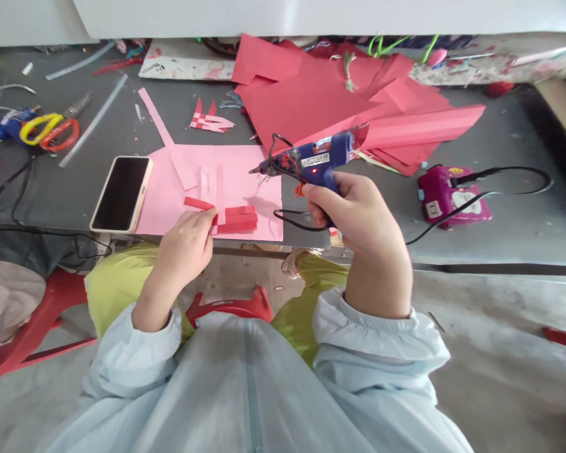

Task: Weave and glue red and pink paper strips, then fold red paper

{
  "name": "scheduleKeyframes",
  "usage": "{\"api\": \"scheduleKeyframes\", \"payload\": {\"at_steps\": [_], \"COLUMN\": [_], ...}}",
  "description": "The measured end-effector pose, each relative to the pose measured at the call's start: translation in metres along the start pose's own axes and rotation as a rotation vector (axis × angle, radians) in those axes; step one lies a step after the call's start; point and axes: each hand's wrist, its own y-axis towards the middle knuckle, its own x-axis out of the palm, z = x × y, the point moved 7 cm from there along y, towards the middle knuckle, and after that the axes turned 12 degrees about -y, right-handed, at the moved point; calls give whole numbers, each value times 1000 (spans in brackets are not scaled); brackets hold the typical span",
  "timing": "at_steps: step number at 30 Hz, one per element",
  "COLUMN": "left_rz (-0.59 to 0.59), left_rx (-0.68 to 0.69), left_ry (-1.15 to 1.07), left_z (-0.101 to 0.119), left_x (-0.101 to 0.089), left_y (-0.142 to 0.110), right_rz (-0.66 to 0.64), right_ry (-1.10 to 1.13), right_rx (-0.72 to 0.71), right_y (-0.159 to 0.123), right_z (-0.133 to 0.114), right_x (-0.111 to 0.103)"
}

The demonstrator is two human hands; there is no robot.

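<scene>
My right hand is wrapped round the handle of a blue hot glue gun, raised over the table with its nozzle pointing left. A small red light glows on its side. My left hand pinches a piece of woven red and pink paper strips near the table's front edge. Under the strips lies a pink paper sheet. One loose pink strip runs off the sheet's upper left. Just beyond the sheet is a small woven red and pink paper piece with pointed ends.
A phone rests on the sheet's left side. Scissors, a second blue glue gun and clear glue sticks lie left. Red paper sheets are piled at the back. A purple box with a plugged-in cable stands right.
</scene>
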Motion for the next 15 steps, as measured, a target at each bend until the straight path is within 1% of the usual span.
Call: {"api": "scheduleKeyframes", "payload": {"at_steps": [9,15], "left_rz": [-29,-21], "left_rx": [-32,-34], "left_ry": [-10,-32], "left_z": [0,1], "left_x": [1,1], "left_y": [0,1], "right_rz": [-120,-167], "right_ry": [-174,-292], "right_rx": [-33,-32], "right_y": [-2,-6], "right_z": [-5,-7], "right_x": [14,22]}}
